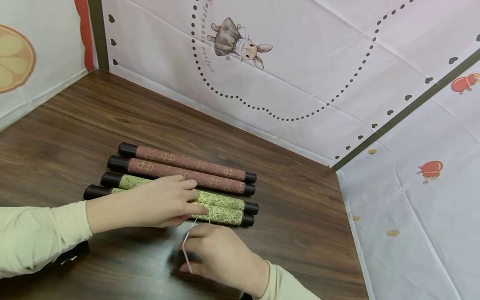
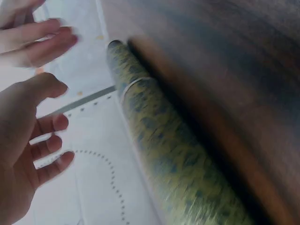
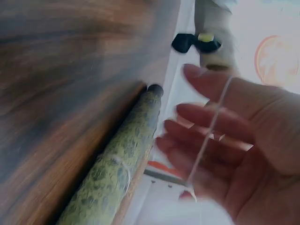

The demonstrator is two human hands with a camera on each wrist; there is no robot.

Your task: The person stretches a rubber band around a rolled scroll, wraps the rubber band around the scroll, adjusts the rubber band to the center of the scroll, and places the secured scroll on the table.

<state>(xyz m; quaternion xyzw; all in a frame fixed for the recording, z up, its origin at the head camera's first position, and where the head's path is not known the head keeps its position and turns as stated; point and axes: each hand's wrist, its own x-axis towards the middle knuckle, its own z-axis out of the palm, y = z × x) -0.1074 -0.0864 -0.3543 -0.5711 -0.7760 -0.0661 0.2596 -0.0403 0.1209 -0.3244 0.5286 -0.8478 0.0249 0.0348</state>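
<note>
Two green patterned scrolls (image 1: 225, 214) with black end knobs lie rolled up side by side on the table. My left hand (image 1: 165, 200) reaches across them, its fingers loosely extended near the front scroll's middle. In front of that scroll is my right hand (image 1: 221, 254), fingers spread loosely and apart from the thumb in the right wrist view. A thin white string (image 3: 206, 136) runs across this hand from the thumb toward the lower fingers, not pinched. Around the front green scroll goes a thin loop of cord (image 2: 136, 83).
Two reddish-brown scrolls (image 1: 210, 179) with gold flowers lie just behind the green ones on the dark wooden table (image 1: 300, 200). White printed cloth walls (image 1: 300, 54) stand at the back and both sides. A black strap (image 1: 73, 254) shows under the left sleeve.
</note>
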